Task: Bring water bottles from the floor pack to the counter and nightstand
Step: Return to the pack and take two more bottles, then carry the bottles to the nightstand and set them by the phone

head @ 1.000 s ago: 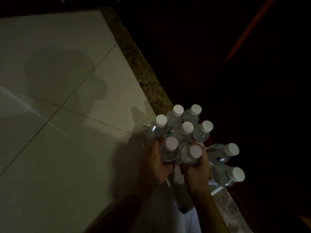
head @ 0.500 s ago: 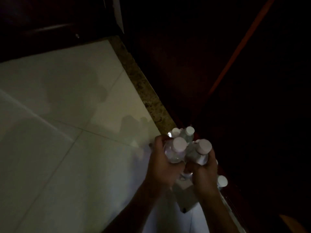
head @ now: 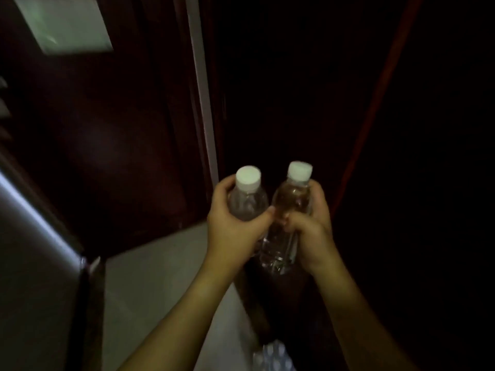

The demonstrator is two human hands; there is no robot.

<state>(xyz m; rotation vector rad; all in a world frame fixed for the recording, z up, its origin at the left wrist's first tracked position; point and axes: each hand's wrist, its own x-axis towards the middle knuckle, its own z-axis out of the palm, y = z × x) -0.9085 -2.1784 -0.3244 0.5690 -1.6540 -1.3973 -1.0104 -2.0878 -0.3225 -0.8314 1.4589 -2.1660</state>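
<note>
Two clear water bottles with white caps are held upright side by side in front of me. My left hand grips the left bottle round its body. My right hand grips the right bottle the same way, and its lower half shows below my fingers. The two bottles nearly touch. The floor pack of bottles shows blurred at the bottom edge, between my forearms.
Dark red-brown wooden panels stand ahead, with a pale vertical strip between them. A grey surface with a dark edge lies at the left. Pale floor tile shows below my arms. The right side is too dark to read.
Both hands have lifted one bottle each out of the pack and risen well above the floor. The view has swung up from the floor tiles to the dark wooden panels.
</note>
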